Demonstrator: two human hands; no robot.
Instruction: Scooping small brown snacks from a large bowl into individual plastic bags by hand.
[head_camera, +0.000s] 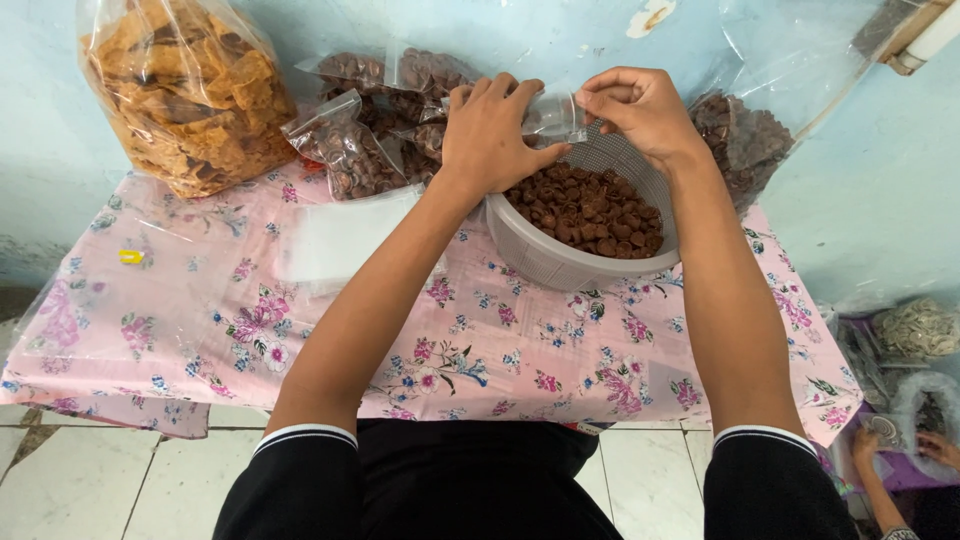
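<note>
Both hands, left (490, 135) and right (640, 110), pinching a small clear bag (553, 117), its contents hidden, over the basket (545, 255).

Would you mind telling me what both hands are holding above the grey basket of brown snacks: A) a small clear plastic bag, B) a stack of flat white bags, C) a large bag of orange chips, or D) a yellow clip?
A: the left hand and the right hand pinch a small clear plastic bag between them, right over the grey basket filled with brown snacks.
</note>
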